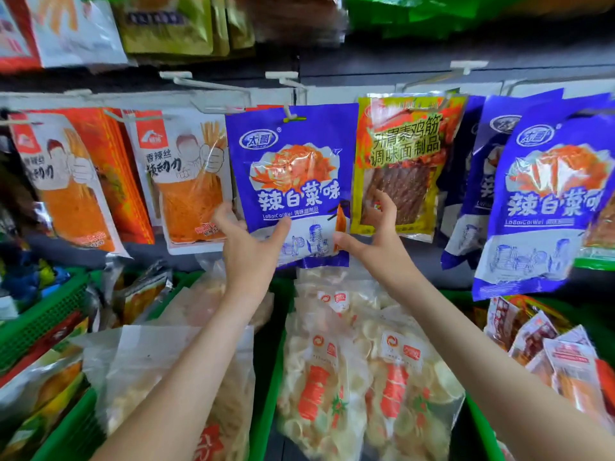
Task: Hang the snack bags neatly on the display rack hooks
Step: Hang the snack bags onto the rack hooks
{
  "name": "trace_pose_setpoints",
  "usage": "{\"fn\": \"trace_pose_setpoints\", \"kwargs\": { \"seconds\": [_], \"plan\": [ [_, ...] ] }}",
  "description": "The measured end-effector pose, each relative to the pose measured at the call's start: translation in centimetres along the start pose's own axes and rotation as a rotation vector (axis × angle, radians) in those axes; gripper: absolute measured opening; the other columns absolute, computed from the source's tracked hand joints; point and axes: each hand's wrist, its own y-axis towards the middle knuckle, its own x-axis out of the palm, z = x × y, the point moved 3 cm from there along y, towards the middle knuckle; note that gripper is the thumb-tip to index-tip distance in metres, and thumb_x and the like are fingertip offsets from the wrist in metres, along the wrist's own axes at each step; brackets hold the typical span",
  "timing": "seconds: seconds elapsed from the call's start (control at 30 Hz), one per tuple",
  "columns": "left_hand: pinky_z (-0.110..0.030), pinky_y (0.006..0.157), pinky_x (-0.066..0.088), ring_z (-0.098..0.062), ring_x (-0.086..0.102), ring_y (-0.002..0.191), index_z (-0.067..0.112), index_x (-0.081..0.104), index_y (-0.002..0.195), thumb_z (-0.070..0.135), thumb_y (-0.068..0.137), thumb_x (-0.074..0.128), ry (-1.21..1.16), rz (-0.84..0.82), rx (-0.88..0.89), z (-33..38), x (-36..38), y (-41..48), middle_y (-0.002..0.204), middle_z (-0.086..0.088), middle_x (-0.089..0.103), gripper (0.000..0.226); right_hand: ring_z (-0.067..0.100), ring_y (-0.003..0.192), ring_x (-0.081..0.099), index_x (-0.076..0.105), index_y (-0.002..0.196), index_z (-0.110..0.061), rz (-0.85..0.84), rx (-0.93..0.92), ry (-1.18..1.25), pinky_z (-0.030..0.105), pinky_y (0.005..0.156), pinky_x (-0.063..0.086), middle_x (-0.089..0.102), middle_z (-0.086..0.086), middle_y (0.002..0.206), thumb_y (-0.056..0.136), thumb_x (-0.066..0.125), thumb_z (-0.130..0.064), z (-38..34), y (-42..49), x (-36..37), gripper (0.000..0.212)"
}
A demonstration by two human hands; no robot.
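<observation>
Hands up at the rack now, and the blue snack bag (293, 181) hangs from the centre hook (289, 91), its top hole threaded on the wire tip, with the orange bags (189, 181) to one side and the yellow bag (399, 161) to the other. Left hand (248, 242) is spread and loose, thumb laid on the bag's front lower corner, fingers fanned past its left edge, nothing clenched that I can see. Right hand (372, 242) is open too, thumb tip just at the bag's lower right edge, fingers raised in front of the yellow bag. Both forearms reach up and forward over the green bins (266, 377) of cracker bags (349, 377), wrists bent back, palms angled in towards each other like a frame round the bag's bottom. This looks like the squaring-up step. To do it well, nudge the lower corners lightly from both sides until the bag hangs straight and faces front, and check that the hole sits fully back on the hook and not on the tip. Go easy, since a firm tug downward could tear the hole. More blue bags (545, 201) hang to the right.
</observation>
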Motion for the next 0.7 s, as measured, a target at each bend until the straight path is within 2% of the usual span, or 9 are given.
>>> {"fn": "trace_pose_setpoints", "kwargs": {
  "seconds": [0.1,0.2,0.3,0.37,0.47,0.53,0.6,0.67,0.7],
  "plan": [
    [-0.034,0.082,0.053,-0.012,0.067,0.092,0.027,0.055,0.101,0.035,0.069,0.078,-0.095,-0.109,-0.111,-0.4,0.2,1.3,0.1,0.006,0.07,0.04,0.011,0.113,0.054,0.011,0.142,-0.026,-0.01,0.067,0.144,0.043,0.097,0.047,0.047,0.001,0.129,0.078,0.073,-0.019,-0.9,1.5,0.9,0.089],
    [-0.034,0.076,0.054,-0.016,0.068,0.087,0.025,0.064,0.093,0.026,0.077,0.075,-0.268,-0.189,-0.239,0.3,0.3,1.1,0.099,0.0,0.071,0.019,0.023,0.103,0.063,0.025,0.137,-0.022,0.034,0.168,0.298,0.049,0.089,0.052,0.058,0.011,0.121,0.075,0.076,-0.021,-1.4,2.4,1.0,0.081],
    [-0.034,0.072,0.054,-0.017,0.07,0.081,0.018,0.067,0.095,0.022,0.076,0.072,-0.412,-0.25,-0.327,1.5,-0.1,0.4,0.091,0.0,0.074,0.02,0.028,0.09,0.068,0.059,0.112,-0.01,0.001,0.205,0.323,0.052,0.088,0.052,0.071,0.011,0.1,0.079,0.072,-0.023,-2.5,1.8,0.2,0.037],
    [-0.036,0.074,0.055,-0.019,0.07,0.082,0.017,0.067,0.095,0.024,0.071,0.071,-0.463,-0.317,-0.351,2.5,-0.5,0.1,0.091,-0.002,0.074,0.026,0.028,0.081,0.069,0.068,0.093,-0.011,-0.05,0.196,0.376,0.046,0.084,0.054,0.073,0.012,0.092,0.083,0.067,-0.018,-3.7,1.1,-0.6,0.013],
    [-0.038,0.078,0.055,-0.022,0.069,0.084,0.014,0.066,0.098,0.022,0.067,0.068,-0.5,-0.426,-0.366,3.9,-1.3,-1.5,0.095,-0.006,0.073,0.032,0.029,0.081,0.068,0.067,0.097,-0.011,-0.136,0.146,0.479,0.042,0.08,0.055,0.072,0.015,0.096,0.083,0.063,-0.014,-5.8,0.1,-1.6,0.014],
    [-0.037,0.076,0.055,-0.021,0.07,0.082,0.014,0.065,0.098,0.02,0.067,0.067,-0.526,-0.472,-0.364,4.7,-1.4,-2.1,0.093,-0.005,0.073,0.032,0.029,0.083,0.068,0.064,0.104,-0.012,-0.181,0.129,0.488,0.042,0.079,0.055,0.071,0.014,0.098,0.084,0.061,-0.011,-6.8,-0.4,-2.0,0.02],
    [-0.03,0.073,0.055,-0.014,0.069,0.077,0.015,0.063,0.099,0.023,0.076,0.062,-0.505,-0.439,-0.404,5.7,-0.5,-1.5,0.103,-0.006,0.07,0.024,0.03,0.084,0.068,0.06,0.111,-0.011,-0.218,0.137,0.495,0.042,0.079,0.055,0.071,0.013,0.099,0.086,0.058,-0.01,-7.5,-0.9,-2.4,0.025],
    [-0.01,0.053,0.049,0.0,0.064,0.059,0.013,0.058,0.11,0.024,0.097,0.039,-0.623,-0.401,-0.372,6.4,-0.8,-1.4,0.124,-0.011,0.056,0.025,0.033,0.089,0.068,0.057,0.116,-0.008,-0.245,0.135,0.49,0.045,0.082,0.055,0.07,0.014,0.102,0.087,0.057,-0.01,-8.0,-1.3,-2.9,0.028],
    [-0.005,0.048,0.044,-0.001,0.063,0.062,0.009,0.053,0.121,0.024,0.1,0.03,-0.735,-0.408,-0.373,6.8,-1.1,-1.6,0.133,-0.015,0.05,0.034,0.034,0.09,0.067,0.056,0.116,-0.008,-0.25,0.13,0.485,0.046,0.083,0.055,0.07,0.015,0.103,0.088,0.057,-0.011,-8.3,-1.4,-3.1,0.029]
  ]
}}
